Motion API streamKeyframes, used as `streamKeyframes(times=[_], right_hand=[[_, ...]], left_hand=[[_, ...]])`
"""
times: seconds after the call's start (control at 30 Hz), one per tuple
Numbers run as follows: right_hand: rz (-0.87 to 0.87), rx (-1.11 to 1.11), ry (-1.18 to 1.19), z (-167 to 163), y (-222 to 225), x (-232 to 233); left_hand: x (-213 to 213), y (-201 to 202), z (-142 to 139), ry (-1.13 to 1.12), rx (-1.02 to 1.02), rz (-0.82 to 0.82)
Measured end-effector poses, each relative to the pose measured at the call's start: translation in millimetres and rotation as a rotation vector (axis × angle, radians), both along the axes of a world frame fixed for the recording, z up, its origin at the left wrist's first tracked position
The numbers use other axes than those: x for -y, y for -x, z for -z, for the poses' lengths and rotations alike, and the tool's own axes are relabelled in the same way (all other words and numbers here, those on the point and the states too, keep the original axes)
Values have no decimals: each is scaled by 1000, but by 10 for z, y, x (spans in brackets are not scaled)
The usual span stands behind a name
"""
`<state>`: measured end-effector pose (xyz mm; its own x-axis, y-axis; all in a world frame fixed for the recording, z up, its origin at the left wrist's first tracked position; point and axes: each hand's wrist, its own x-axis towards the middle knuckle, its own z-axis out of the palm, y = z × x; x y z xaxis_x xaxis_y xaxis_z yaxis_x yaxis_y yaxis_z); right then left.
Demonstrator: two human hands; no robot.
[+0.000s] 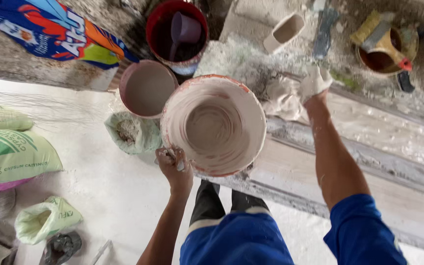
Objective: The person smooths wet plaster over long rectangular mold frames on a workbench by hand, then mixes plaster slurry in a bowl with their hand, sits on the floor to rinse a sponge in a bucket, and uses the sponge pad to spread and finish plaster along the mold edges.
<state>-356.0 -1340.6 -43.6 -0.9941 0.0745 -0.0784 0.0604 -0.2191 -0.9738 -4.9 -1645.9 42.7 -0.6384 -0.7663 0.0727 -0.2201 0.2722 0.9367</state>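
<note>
The left hand (pixel 174 164) is seen clenched on the near rim of a large plaster-coated bucket (pixel 214 125), the fingers curled over the edge and smeared with white. The bucket is tipped toward the camera, so that its interior is exposed; only a thin wet film of pale mix is visible on the walls and bottom. The bucket is held just above and ahead of the left hand, its far side lying against the edge of a long plaster-caked workbench (pixel 349 147). The right hand (pixel 314 82) is stretched forward, well apart from the bucket, and is closed on a wad of white fibrous material (pixel 283 98) lying on the bench; the hand is coated in plaster, and the exact grip of the fingers cannot be made out. Beyond the left hand and slightly to its left, a smaller empty tub (pixel 146 88) stands, and further ahead a red bucket (pixel 176 30) holding a purple scoop (pixel 183 30). To the left of the left hand an open sack of powder (pixel 132 132) rests on the white-dusted floor (pixel 99 181). It is judged that the step in hand is the taking of fibre from the bench while the emptied bucket is steadied. The next move is judged to call for a firm hold on the slippery rim and a clean separation of the wad from the crusted surface.
</note>
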Motion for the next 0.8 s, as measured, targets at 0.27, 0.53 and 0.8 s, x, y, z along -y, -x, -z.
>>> streamKeyframes(times=[0.27, 0.53, 0.8], right_hand=[[-516, -353, -1368, 15, 102, -274], [-690, -251, -1792, 83, 399, -115], [-833, 202, -1029, 117, 685, 424]], left_hand=[[-47, -95, 32, -283, -78, -30], [-114, -56, -12, -467, -107, -106], [-180, -26, -10, -281, -89, -94]])
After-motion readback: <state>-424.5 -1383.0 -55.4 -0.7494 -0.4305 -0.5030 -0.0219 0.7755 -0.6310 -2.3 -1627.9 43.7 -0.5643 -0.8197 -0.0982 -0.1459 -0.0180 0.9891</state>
